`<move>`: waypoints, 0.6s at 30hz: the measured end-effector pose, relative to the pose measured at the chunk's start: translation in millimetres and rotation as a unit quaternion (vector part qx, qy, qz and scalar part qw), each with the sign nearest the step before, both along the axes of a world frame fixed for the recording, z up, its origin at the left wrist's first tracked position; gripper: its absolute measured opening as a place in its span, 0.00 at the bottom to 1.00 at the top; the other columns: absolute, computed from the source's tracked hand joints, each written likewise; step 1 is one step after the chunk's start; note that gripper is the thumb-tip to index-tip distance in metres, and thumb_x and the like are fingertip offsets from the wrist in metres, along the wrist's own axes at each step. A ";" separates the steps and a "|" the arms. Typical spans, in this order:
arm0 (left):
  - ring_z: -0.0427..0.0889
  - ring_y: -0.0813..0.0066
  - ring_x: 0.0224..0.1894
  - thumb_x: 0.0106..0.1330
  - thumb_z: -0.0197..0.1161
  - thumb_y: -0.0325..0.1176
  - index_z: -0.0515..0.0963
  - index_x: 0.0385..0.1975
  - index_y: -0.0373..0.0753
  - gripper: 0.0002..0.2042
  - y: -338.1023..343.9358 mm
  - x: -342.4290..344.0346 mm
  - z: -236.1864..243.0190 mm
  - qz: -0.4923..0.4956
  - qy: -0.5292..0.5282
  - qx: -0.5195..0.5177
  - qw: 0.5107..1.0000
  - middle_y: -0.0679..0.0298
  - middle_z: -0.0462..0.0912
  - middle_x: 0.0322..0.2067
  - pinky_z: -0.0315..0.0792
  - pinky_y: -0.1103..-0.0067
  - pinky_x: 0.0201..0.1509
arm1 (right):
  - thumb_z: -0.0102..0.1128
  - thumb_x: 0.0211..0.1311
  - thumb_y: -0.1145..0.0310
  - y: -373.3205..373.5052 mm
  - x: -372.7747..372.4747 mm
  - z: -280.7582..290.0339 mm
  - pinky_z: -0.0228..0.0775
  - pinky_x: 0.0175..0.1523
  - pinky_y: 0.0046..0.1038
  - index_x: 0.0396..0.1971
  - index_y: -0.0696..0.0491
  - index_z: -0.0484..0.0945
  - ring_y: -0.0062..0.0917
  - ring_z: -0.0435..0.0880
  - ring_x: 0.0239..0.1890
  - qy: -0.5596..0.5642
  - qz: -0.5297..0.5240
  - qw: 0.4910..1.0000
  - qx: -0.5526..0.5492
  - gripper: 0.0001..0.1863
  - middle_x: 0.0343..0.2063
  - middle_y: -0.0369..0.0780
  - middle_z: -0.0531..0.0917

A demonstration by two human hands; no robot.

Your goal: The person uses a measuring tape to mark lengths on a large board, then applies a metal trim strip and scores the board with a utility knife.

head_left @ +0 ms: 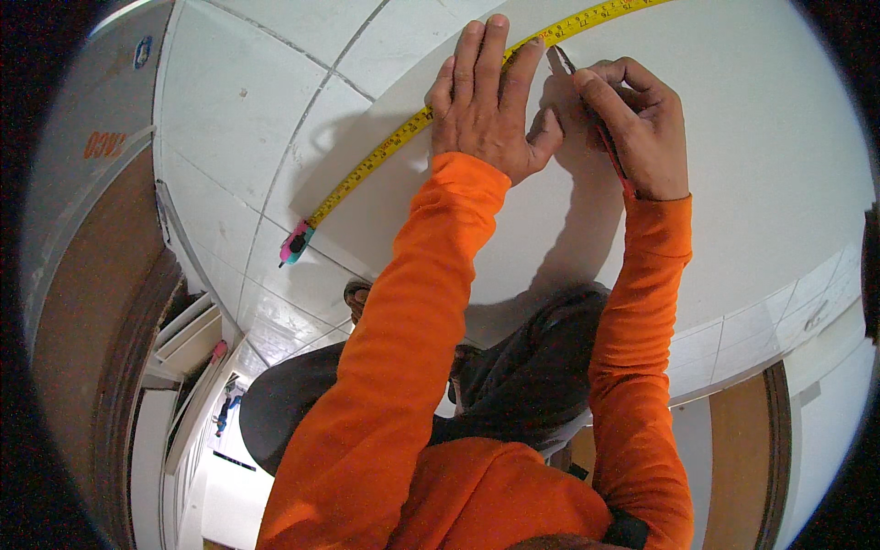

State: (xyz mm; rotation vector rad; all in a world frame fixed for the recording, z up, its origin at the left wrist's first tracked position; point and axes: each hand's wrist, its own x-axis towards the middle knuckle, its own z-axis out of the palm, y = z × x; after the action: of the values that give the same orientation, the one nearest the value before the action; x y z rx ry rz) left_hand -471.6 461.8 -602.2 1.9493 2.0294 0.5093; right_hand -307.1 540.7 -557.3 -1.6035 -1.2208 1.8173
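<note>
A yellow tape measure [367, 167] is pulled out in a curve across a large pale board [752, 137]. Its pink and teal case [296, 243] rests on the floor tiles past the board's left edge. My left hand [486, 119] lies flat with fingers stretched, pressing the blade against the board. Pinched in the fingers of my right hand [642, 124] is a slim dark pencil [604, 139] with some red on its shaft. The pencil's tip is just beside the tape's near edge, right of my left fingertips. I cannot tell whether the tip touches the board.
White floor tiles [243, 101] with dark joints surround the board on the left. A grey and brown panel [82, 211] stands at the far left, with stacked boards [192, 335] below it. My dark-trousered leg [541, 357] is bent close to the board's near edge.
</note>
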 end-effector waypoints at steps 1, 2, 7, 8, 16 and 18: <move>0.55 0.50 0.76 0.52 0.66 0.47 0.66 0.69 0.50 0.39 -0.1 -0.1 -0.3 0.001 0.001 0.000 1.000 0.55 0.58 0.74 0.54 0.51 0.72 | 0.67 0.66 0.67 0.0 -0.5 0.8 0.77 0.38 0.20 0.35 0.61 0.83 0.17 0.84 0.32 -0.003 0.000 1.000 -0.001 0.10 0.29 0.39 0.87; 0.55 0.51 0.76 0.52 0.66 0.47 0.66 0.69 0.50 0.39 -0.1 0.2 -0.6 0.000 0.001 0.001 1.000 0.55 0.58 0.74 0.54 0.51 0.72 | 0.66 0.66 0.67 0.1 -0.7 2.1 0.77 0.38 0.21 0.35 0.61 0.83 0.17 0.84 0.32 -0.006 0.000 1.000 -0.002 0.10 0.29 0.39 0.87; 0.55 0.51 0.76 0.52 0.66 0.47 0.66 0.69 0.50 0.39 -0.8 0.7 -2.5 0.000 -0.002 0.005 1.000 0.55 0.58 0.74 0.53 0.52 0.72 | 0.66 0.66 0.68 -0.9 0.2 -0.5 0.77 0.38 0.20 0.36 0.61 0.83 0.17 0.84 0.32 -0.010 -0.002 1.000 0.001 0.10 0.29 0.39 0.87; 0.55 0.51 0.76 0.52 0.66 0.47 0.66 0.69 0.50 0.39 -0.6 0.4 -2.7 0.000 -0.004 0.007 1.000 0.55 0.58 0.74 0.53 0.52 0.72 | 0.67 0.66 0.68 -0.7 0.4 -1.1 0.77 0.38 0.20 0.36 0.61 0.82 0.17 0.84 0.32 -0.009 -0.003 1.000 -0.002 0.10 0.29 0.39 0.87; 0.55 0.51 0.76 0.53 0.65 0.47 0.66 0.70 0.50 0.39 -2.1 0.3 -2.6 0.003 0.000 0.007 1.000 0.55 0.58 0.74 0.53 0.52 0.72 | 0.67 0.66 0.67 -1.1 -0.8 -0.3 0.77 0.38 0.20 0.37 0.61 0.82 0.17 0.84 0.32 0.008 -0.003 1.000 -0.009 0.10 0.30 0.39 0.87; 0.56 0.51 0.76 0.53 0.65 0.47 0.66 0.70 0.50 0.39 -1.1 0.4 -1.6 0.001 0.001 0.004 1.000 0.55 0.58 0.74 0.53 0.52 0.72 | 0.67 0.66 0.67 -0.3 0.1 1.3 0.77 0.38 0.20 0.37 0.61 0.82 0.17 0.84 0.32 0.004 -0.001 1.000 -0.016 0.10 0.30 0.39 0.87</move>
State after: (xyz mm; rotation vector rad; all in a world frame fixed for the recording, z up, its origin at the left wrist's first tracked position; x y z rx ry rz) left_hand -471.2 460.7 -603.8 1.9540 2.0338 0.5166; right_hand -307.0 540.4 -556.0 -1.6117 -1.1920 1.8483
